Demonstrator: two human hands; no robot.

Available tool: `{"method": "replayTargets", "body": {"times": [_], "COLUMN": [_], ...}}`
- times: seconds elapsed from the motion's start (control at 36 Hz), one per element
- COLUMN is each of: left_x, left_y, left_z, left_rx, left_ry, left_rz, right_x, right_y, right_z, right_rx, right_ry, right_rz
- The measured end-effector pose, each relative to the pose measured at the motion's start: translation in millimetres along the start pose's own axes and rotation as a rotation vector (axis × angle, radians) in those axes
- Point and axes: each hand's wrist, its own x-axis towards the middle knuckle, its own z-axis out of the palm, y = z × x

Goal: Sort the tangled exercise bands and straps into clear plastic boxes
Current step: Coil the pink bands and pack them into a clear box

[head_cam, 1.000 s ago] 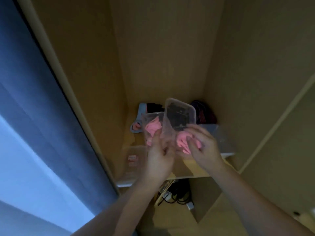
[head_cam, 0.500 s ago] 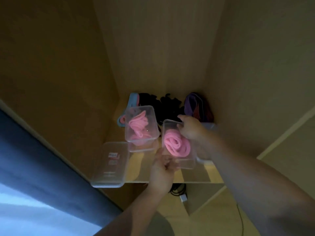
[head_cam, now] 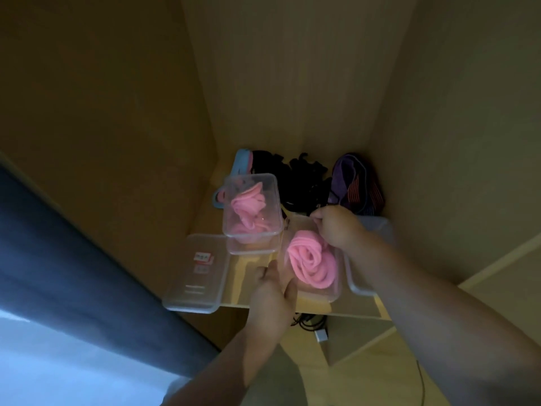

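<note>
Left hand (head_cam: 272, 288) gripped box (head_cam: 336, 284) at near corner; right hand (head_cam: 336, 227) fingers curled over far rim. Box judged light, slick; rims grip best.

Could not read the small, blurred label (head_cam: 203, 257) on the empty clear box (head_cam: 187, 291). Lost much of the black straps (head_cam: 301, 183) behind the right hand (head_cam: 336, 230) and the held clear box (head_cam: 336, 293), and most of the cables (head_cam: 307, 322) behind the left hand (head_cam: 272, 294).
</note>
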Motion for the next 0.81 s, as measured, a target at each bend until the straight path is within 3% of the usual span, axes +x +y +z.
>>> {"method": "replayTargets", "body": {"times": [0.22,0.31,0.47,0.64,0.81], "left_x": [-7.6,-11.3,-4.7,3.7,9.3], "left_y": [-19.2,-27.4,-18.8,-10.2,-12.0], "left_z": [-11.6,-12.9,-9.6,-4.0,-1.5], "left_rx": [0.085,0.282,0.569,0.629,0.665], "left_ry": [-0.047,0.036,-0.057,-0.238,-0.243], "left_rz": [0.055,0.214,0.533,0.555,0.547], "right_x": [-24.0,-29.2,-43.1,-71.9,-68.7], "right_y": [-7.4,-10.6,-4.8,17.5,26.4], "right_z": [9.3,9.1,10.8,19.8,8.6], "right_rx": [-0.026,-0.016,0.045,-0.045,-0.069], "right_ry": [0.053,0.053,0.145,0.155,0.021], "right_rz": [0.038,0.018,-0.05,0.122,0.119]}}
